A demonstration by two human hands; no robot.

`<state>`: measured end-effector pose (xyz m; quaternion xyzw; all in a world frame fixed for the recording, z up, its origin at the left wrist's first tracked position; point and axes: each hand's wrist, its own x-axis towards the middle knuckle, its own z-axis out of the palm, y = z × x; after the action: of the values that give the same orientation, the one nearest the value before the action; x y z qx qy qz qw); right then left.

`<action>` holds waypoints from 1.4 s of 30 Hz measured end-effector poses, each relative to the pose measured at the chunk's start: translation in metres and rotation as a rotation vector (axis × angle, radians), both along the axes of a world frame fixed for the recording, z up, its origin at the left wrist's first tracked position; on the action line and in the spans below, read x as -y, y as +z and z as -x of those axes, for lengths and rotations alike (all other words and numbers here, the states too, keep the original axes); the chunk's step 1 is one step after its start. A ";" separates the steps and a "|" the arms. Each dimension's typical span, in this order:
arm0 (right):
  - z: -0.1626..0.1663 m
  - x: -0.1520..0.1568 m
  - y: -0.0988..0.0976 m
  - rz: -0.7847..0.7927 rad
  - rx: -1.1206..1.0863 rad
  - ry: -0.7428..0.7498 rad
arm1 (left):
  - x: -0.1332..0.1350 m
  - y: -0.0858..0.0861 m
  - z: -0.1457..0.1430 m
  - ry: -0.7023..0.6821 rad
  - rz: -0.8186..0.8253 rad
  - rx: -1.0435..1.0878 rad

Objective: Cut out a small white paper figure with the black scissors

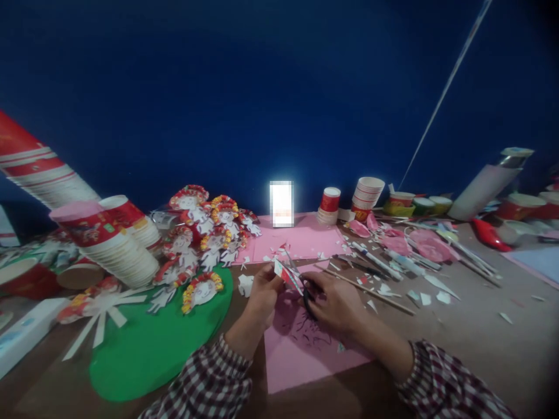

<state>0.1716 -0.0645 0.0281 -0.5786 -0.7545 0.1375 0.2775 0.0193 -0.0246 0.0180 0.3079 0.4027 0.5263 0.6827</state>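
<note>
Left hand (263,298) pinches paper (287,276), long axis far-left to near-right; right hand (338,304), just right, grips scissors (307,302), blades pointing far-left.

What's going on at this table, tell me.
A person is working with paper and scissors. The left hand holds a small red-and-white piece, and the right hand grips dark-handled scissors, their blades up at the piece. A pink sheet lies below the hands. To the left, a cutout figure lies on a rounded green sheet; white scraps are scattered to the right.
</note>
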 end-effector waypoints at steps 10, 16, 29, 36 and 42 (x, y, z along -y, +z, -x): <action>-0.002 -0.001 -0.003 -0.084 -0.035 0.016 | -0.001 -0.009 0.000 0.009 0.024 0.028; -0.004 -0.001 -0.005 -0.113 -0.078 0.046 | -0.003 -0.010 0.001 -0.008 0.011 0.032; -0.006 -0.001 -0.004 -0.093 -0.075 0.068 | 0.001 -0.003 -0.001 -0.083 0.036 0.051; -0.006 -0.002 -0.007 -0.089 -0.078 0.068 | -0.002 -0.004 -0.001 -0.073 0.011 0.051; -0.007 -0.003 -0.008 -0.075 -0.075 0.070 | -0.002 -0.004 -0.001 -0.074 0.006 0.053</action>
<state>0.1787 -0.0618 0.0200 -0.5355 -0.7681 0.1403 0.3220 0.0202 -0.0228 0.0143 0.3064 0.3745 0.5073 0.7131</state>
